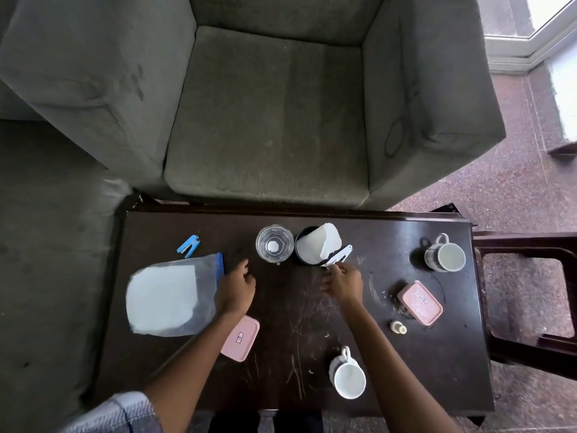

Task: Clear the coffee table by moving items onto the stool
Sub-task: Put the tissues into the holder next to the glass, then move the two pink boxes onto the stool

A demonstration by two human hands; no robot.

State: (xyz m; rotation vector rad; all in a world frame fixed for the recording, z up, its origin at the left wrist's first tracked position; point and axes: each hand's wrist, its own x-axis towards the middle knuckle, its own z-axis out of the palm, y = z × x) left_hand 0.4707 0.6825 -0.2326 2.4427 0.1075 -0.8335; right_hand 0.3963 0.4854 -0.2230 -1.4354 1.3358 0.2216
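Observation:
On the dark coffee table [290, 310], my right hand [343, 282] pinches the near end of a white and black folding tool [340, 255]. The tool leans against a black container holding a white cup [317, 248]. Left of it stands a clear glass [274, 247]. My left hand [235, 287] is loosely curled against the blue zip edge of a plastic bag [168, 300] with white contents; whether it grips the bag is hidden. The dark wooden stool [527, 242] stands off the table's right end, with nothing visible on it.
Also on the table are a blue stapler [189, 245], two pink boxes [240, 338] [420, 303], a small bottle [398, 327] and two white mugs [348, 375] [445, 256]. A grey armchair [268, 120] stands behind the table.

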